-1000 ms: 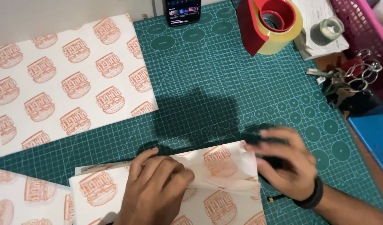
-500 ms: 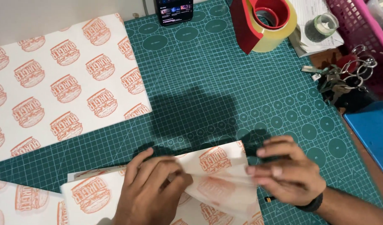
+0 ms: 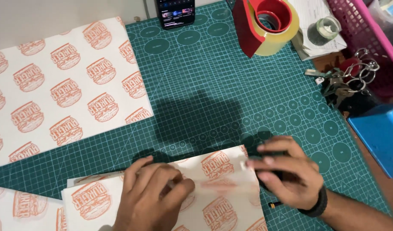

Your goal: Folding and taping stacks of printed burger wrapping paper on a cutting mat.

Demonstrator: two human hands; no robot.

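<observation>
A white paper sheet [image 3: 224, 203] printed with orange burger pictures lies folded on the green cutting mat [image 3: 196, 98] at the near edge. My left hand [image 3: 151, 192] presses down on its middle with curled fingers. At the sheet's right edge my right hand [image 3: 286, 175] holds the folded paper with its fingertips. Under that hand a dark object shows, mostly hidden. A black band is on my right wrist.
A larger sheet of the same printed paper [image 3: 63, 90] covers the mat's left side, another [image 3: 16, 211] lies bottom left. At the back are a phone [image 3: 176, 10] and a red tape dispenser [image 3: 265, 25]. Keys [image 3: 346, 79], a blue box [image 3: 378, 137] and a pink basket [image 3: 367, 30] stand right.
My right hand lifted a flap of the paper and has now laid it down flat. My left hand stayed pressed on the sheet.
</observation>
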